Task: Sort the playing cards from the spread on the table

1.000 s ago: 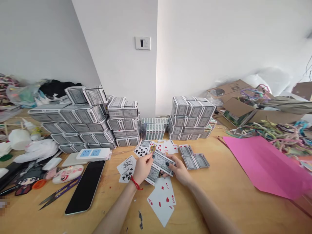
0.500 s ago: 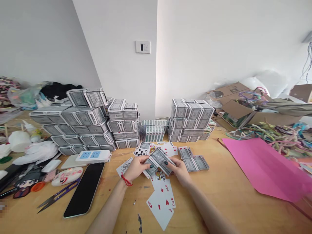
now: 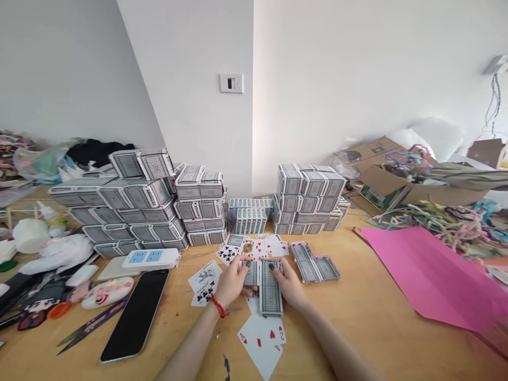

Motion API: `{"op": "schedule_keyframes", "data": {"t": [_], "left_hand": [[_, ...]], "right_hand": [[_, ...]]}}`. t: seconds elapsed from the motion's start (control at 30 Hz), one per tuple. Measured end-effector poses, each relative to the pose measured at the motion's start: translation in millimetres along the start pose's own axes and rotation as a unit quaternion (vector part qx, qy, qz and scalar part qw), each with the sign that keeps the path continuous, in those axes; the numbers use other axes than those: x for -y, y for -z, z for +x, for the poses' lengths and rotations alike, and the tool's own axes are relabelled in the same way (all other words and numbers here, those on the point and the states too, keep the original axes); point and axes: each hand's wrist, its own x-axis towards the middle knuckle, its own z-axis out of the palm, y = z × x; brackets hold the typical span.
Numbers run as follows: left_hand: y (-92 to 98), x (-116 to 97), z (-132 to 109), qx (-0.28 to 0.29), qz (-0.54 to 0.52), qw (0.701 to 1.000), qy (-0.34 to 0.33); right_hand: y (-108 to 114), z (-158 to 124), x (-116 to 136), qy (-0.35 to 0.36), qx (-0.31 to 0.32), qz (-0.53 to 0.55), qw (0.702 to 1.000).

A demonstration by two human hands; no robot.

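Both of my hands meet at the middle of the wooden table (image 3: 377,312). My left hand (image 3: 232,283), with a red string at the wrist, pinches a small packet of face-down playing cards (image 3: 251,272). My right hand (image 3: 289,283) grips a second face-down packet (image 3: 270,288) that points toward me and lies over face-up red cards (image 3: 262,338). More face-up cards (image 3: 257,246) are spread just beyond my fingers, and two cards (image 3: 204,278) lie to the left. An opened card box (image 3: 313,262) lies flat to the right.
Stacks of boxed decks stand at the back left (image 3: 130,206) and back right (image 3: 309,198). A phone (image 3: 137,312), power strip (image 3: 151,258) and scissors (image 3: 91,325) lie left. Pink paper (image 3: 428,275), cardboard boxes (image 3: 397,174) and coloured pipe cleaners (image 3: 444,217) are on the right.
The fanned packets in my hands have been squared into two separate piles; the right one has turned lengthwise and dropped onto the face-up cards. The view shifted slightly.
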Motion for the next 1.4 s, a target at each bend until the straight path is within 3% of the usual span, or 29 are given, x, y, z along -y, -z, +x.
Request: {"op": "schedule_keyframes", "data": {"t": [0.13,0.43,0.57,0.83,0.97,1.1,1.27,1.4], "left_hand": [[-10.3,-3,-6,-0.006,0.068,0.997,-0.039],[-7.4,12,-1,-0.054,-0.029,0.992,-0.109],[-7.8,13,0,-0.077,-0.013,0.986,-0.150],[-7.7,4,-2,-0.007,-0.083,0.993,-0.080],[-1.3,7,5,-0.033,-0.164,0.984,-0.067],[4.2,14,12,-0.062,-0.229,0.970,-0.051],[7.4,9,5,0.063,-0.361,0.929,-0.052],[0.5,3,-3,0.144,-0.367,0.915,-0.085]], "right_hand": [[-2,-3,4,-0.010,-0.003,-0.003,1.000],[-2,-2,-5,-0.003,0.002,-0.041,0.999],[-5,-3,-4,0.001,-0.005,-0.091,0.996],[-7,1,0,-0.031,-0.008,0.086,0.996],[-3,0,1,-0.067,-0.038,0.143,0.987],[-4,-2,2,-0.111,0.015,0.132,0.985],[-8,-4,4,-0.109,0.015,0.233,0.966],[-16,-8,8,-0.083,0.007,0.276,0.957]]}}
